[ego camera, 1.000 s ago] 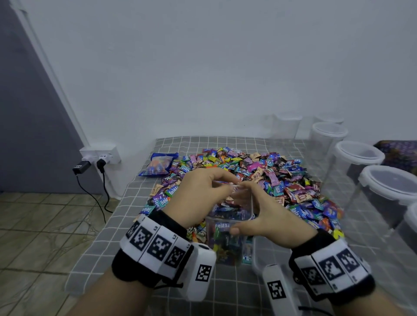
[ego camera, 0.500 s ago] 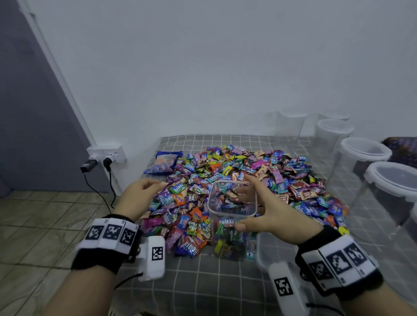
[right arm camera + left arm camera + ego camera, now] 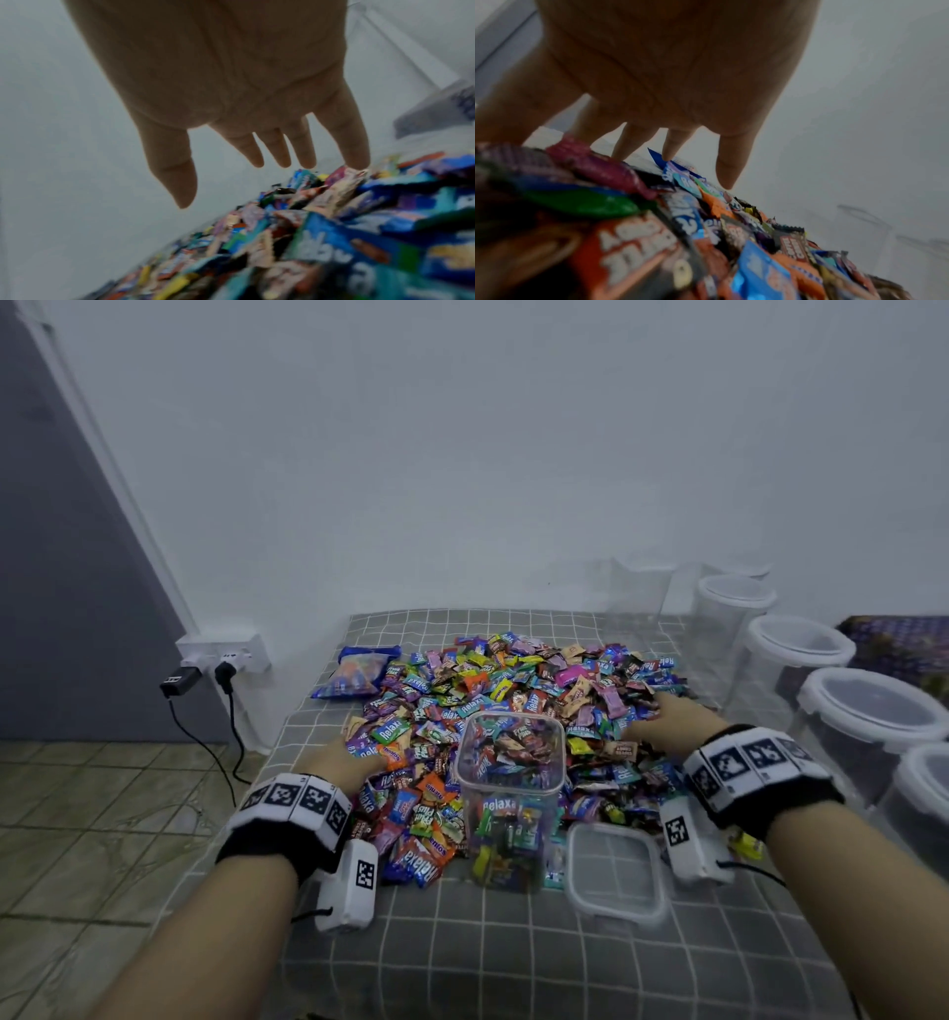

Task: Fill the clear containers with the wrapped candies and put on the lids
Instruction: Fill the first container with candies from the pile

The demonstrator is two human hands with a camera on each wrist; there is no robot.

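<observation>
A clear square container (image 3: pixel 509 793), partly filled with wrapped candies, stands open at the near edge of a big pile of wrapped candies (image 3: pixel 513 701). Its clear lid (image 3: pixel 613 870) lies flat on the cloth to its right. My left hand (image 3: pixel 341 760) reaches into the pile left of the container, fingers straight and spread (image 3: pixel 727 172) over the wrappers. My right hand (image 3: pixel 667 719) lies on the pile to the container's right, fingers extended (image 3: pixel 356 156), the little finger touching a wrapper. Neither hand holds anything.
The grey checked cloth (image 3: pixel 513 952) covers the table. Several lidded clear containers (image 3: pixel 868 711) line the right side. A blue bag of candy (image 3: pixel 357 672) lies at the pile's far left. A wall socket with plugs (image 3: pixel 221 660) is on the left.
Both hands left the container's rim and moved apart: the left swung out to the pile's left side, the right let go and went to the pile's right side.
</observation>
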